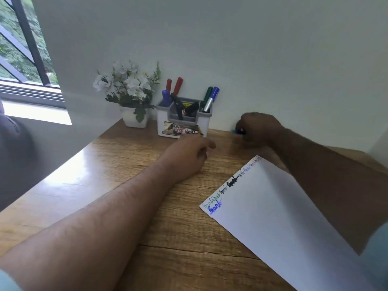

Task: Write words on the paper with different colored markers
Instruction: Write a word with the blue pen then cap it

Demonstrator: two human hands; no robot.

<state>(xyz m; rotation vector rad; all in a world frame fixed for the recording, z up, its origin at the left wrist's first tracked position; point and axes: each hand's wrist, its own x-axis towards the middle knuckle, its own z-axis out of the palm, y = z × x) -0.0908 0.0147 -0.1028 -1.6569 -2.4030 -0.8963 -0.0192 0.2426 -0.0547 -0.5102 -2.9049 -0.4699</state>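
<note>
A white sheet of paper (279, 211) lies at an angle on the wooden desk (130, 185), with coloured words along its top edge and one blue word below them. My right hand (258, 129) is near the wall behind the paper, fingers curled round a blue marker (238, 131) whose tip pokes out to the left. My left hand (186, 154) rests on the desk in front of the marker holder (182, 120), fingers loosely curled; I cannot tell whether it holds anything. The holder contains red, blue, black and green markers (211, 99).
A white pot of white flowers (130, 93) stands left of the holder against the wall. A window (23, 51) is at the far left. The desk's left edge runs diagonally from the pot toward me.
</note>
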